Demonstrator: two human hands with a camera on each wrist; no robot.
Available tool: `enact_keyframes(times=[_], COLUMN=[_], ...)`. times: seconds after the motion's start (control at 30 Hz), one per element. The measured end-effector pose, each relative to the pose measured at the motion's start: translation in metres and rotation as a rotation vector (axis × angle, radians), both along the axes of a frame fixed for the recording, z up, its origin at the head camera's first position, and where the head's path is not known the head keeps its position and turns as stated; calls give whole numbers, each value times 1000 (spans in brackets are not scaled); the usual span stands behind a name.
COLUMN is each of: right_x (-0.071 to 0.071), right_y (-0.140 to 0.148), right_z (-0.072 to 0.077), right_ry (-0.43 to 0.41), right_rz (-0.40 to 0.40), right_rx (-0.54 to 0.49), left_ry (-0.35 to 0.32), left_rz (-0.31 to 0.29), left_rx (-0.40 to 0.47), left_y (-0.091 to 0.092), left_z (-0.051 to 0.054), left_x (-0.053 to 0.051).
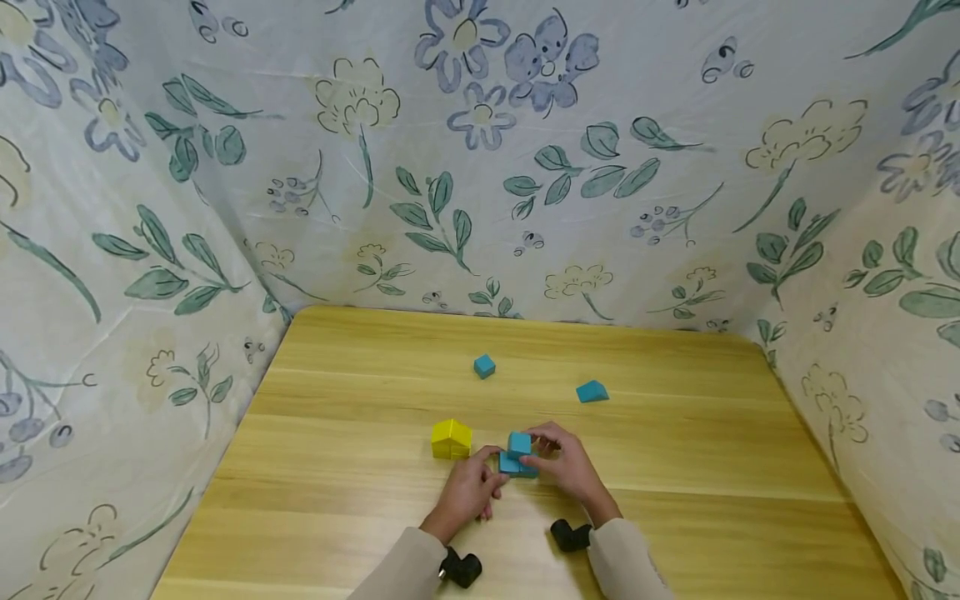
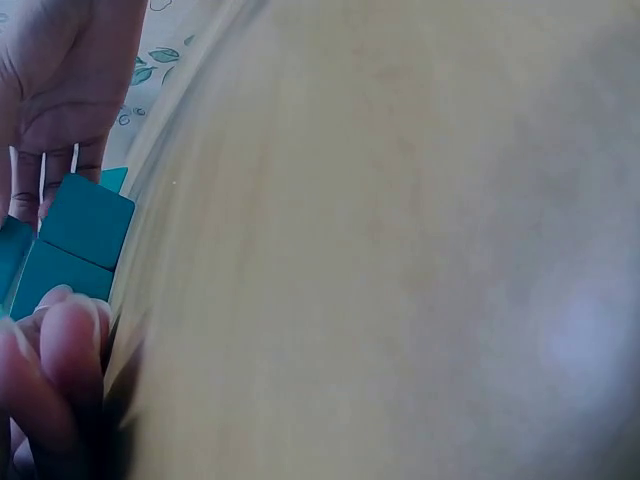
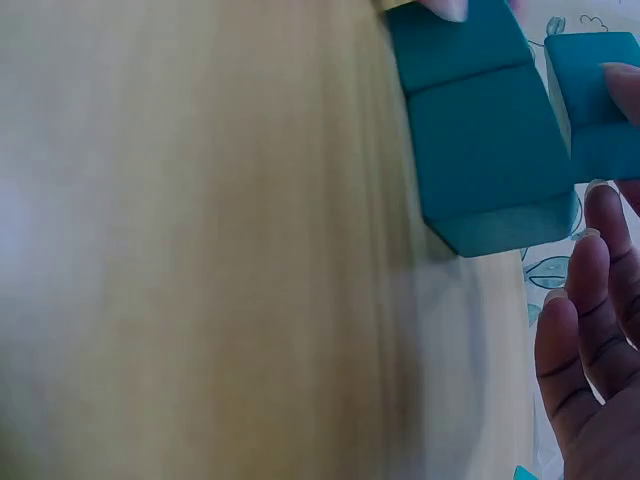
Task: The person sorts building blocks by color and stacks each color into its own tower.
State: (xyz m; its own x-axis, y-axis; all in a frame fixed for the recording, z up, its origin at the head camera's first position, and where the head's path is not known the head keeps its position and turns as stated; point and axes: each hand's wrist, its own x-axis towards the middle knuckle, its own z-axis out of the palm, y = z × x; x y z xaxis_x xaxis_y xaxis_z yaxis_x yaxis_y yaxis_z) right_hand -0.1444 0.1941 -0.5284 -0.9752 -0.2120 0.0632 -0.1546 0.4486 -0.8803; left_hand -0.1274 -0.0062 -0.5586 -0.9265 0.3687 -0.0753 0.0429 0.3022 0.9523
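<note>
In the head view two blue blocks (image 1: 509, 465) lie side by side on the table, with a blue cube (image 1: 519, 442) on top. My right hand (image 1: 567, 465) pinches that cube between thumb and fingers; the right wrist view shows the thumb on its face. Around the left end of the lower pair, my left hand (image 1: 467, 490) holds a block with its fingertips. Its curled fingers (image 2: 70, 345) show at the blocks' near end in the left wrist view. From the right wrist, the lower blue blocks (image 3: 490, 140) touch along a seam.
Left of the stack stands a yellow block shape (image 1: 452, 439) with a peaked top. Farther back lie a loose blue cube (image 1: 484, 367) and a blue block with a sloped side (image 1: 592, 392). Flowered cloth (image 1: 480, 208) borders the wooden table (image 1: 360, 367) behind and at both sides.
</note>
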Motion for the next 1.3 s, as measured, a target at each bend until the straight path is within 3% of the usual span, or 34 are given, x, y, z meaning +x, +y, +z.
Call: enact_keyframes(times=[0.5, 0.8, 1.03, 1.3], right_x=[6, 2, 0, 1], right_y=[-3, 0, 1, -2], right_z=[-3, -8, -8, -10], right_ry=[-31, -11, -41, 20], right_rz=[36, 126, 160, 173], right_rx=[41, 53, 41, 60], left_ry=[-15, -11, -6, -13], left_rz=[0, 2, 5, 2], left_rx=[-19, -18, -11, -16], left_y=[0, 1, 1, -1], left_z=[1, 1, 1, 0], left_x=[0, 0, -1, 0])
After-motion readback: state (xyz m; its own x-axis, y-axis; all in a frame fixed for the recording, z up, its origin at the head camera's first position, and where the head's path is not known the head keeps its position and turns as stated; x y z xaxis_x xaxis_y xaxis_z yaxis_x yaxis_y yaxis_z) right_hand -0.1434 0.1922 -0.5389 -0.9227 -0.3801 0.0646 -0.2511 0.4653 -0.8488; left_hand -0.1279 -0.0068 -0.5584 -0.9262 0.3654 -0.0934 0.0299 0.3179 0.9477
